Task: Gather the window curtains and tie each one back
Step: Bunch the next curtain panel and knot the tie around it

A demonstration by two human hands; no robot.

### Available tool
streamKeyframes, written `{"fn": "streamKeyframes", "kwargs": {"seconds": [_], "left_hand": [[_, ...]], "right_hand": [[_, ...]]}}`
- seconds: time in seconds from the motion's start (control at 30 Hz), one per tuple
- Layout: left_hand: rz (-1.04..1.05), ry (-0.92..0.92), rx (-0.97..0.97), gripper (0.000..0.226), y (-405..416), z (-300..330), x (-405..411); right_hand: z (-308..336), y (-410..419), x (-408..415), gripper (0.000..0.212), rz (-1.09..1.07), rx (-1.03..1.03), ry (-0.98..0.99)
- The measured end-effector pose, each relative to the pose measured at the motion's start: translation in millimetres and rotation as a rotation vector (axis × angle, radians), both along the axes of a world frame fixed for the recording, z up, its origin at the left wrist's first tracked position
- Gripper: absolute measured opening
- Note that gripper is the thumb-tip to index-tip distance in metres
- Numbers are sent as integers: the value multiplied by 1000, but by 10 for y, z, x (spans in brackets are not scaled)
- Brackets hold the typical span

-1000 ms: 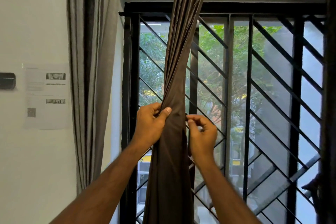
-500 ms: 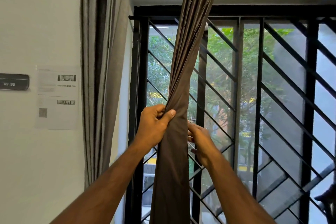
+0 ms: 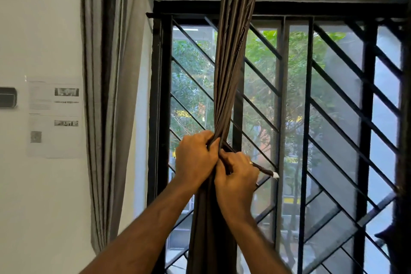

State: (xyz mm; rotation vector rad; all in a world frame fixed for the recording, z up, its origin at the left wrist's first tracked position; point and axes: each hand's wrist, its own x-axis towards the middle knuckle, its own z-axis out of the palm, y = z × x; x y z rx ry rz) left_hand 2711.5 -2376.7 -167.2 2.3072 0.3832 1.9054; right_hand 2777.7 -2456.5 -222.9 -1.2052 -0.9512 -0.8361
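- Left hand (image 3: 196,160), just left of frame centre: fingers curled round the gathered brown curtain (image 3: 231,78), thumb pressed across the front of the bunch, clamping it at its narrowest point.
- Right hand (image 3: 236,173), touching the left and slightly lower right: fingers curled, pinching a thin dark tie strap (image 3: 263,169) where it meets the bunch.
- Strap running down and right from the hands, ending in a white tip (image 3: 275,175) right of centre.
- Curtain's long axis nearly upright, leaning right toward the top edge, falling straight down between the forearms to the bottom edge.
- Free strap end on the right-hand side, so likely the right hand for the wrap, the left as anchor.
- Behind: black window grille (image 3: 333,118); upper left, grey curtain (image 3: 106,95) hanging loose against the wall, apparently not yet tied.
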Motion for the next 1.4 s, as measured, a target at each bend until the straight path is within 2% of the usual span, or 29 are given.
{"fn": "streamKeyframes", "kwargs": {"seconds": [0.23,0.37,0.43,0.53,0.63,0.73,0.83,1.03,1.1,1.17,1.27,1.4], "left_hand": [[-249,51,-125,39,-76,-66,-49],[-277,39,-170,37,-7,-74,-100],[-294,32,-197,31,65,-75,-122],[-329,88,-194,18,124,-124,-148],[-342,117,-196,25,150,-175,-166],[-339,99,-205,26,181,-187,-147],[-320,88,-187,25,155,-193,-132],[-220,100,-169,20,177,-218,-92],[-218,110,-170,22,183,-219,-85],[-231,94,-178,23,193,-209,-75],[-252,76,-183,23,172,-205,-71],[-298,69,-190,15,203,-208,-34]], "right_hand": [[-22,-24,-73,14,-185,-135,-79],[-5,-85,-122,14,-157,-214,-201],[-14,-182,-138,14,-112,-173,-252],[89,-307,-112,20,-155,-63,-103],[211,-317,-31,41,-274,-237,17],[176,-278,9,32,-167,-354,42],[109,-268,75,13,-128,-243,28],[112,-256,177,23,1,-175,69],[181,-283,205,20,129,-205,160],[249,-310,214,5,294,-253,219],[292,-299,235,19,328,-368,169],[330,-284,237,31,654,-332,174]]}}
